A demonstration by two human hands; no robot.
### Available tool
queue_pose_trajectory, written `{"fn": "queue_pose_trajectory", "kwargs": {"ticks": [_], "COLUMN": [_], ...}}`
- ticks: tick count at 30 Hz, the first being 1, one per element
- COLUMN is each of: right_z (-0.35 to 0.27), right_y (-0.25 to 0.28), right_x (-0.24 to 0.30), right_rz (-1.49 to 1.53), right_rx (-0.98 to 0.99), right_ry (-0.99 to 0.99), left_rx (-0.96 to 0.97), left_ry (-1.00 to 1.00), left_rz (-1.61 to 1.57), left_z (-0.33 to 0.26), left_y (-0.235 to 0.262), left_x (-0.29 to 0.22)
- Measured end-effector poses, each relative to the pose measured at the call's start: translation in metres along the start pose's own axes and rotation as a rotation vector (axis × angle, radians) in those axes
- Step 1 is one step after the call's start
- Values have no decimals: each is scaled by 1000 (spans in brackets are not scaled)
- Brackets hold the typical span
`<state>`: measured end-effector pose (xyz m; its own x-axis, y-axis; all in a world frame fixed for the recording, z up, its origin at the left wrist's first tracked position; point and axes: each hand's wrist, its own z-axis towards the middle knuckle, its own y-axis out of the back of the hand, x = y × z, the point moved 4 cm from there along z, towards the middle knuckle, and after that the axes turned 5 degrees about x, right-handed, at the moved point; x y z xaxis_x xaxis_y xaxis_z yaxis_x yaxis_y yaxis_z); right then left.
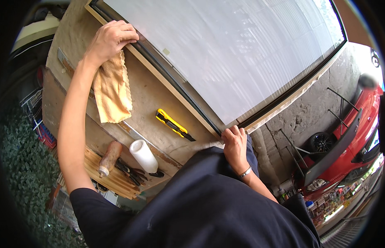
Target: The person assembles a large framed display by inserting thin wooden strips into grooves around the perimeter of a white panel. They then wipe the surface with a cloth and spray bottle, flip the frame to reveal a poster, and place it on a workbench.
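Dark shirt fabric [209, 206] sat closest to the lens. Looked like the step was just steadying the glossy framed panel [242, 62] on the workbench [145, 97]: left hand [112, 38] with fingers bent over its long edge, tan cloth [114, 91] hanging below (couldn't tell if gripped), right hand [235, 142] curled nearly closed at the near corner. Next move probably called for even pressure, imo. Panel was pale, streaky with reflections, black-edged and wood-rimmed.
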<state>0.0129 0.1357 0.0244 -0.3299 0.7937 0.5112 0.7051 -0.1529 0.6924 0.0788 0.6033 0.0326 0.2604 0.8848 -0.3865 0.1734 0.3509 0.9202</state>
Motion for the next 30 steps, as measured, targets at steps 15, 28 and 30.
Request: {"fn": "queue_pose_trajectory", "kwargs": {"ticks": [15, 28, 30], "right_z": [70, 98, 104], "right_y": [-8, -6, -5], "right_x": [50, 74, 78], "right_rz": [371, 381, 384], "right_rx": [-69, -13, -5], "right_ry": [126, 110, 117], "left_rx": [-1, 85, 115], "left_ry": [-16, -26, -19], "left_rz": [10, -23, -20], "left_z": [-1, 1, 2], "left_y": [0, 0, -1], "left_x": [1, 6, 7]}}
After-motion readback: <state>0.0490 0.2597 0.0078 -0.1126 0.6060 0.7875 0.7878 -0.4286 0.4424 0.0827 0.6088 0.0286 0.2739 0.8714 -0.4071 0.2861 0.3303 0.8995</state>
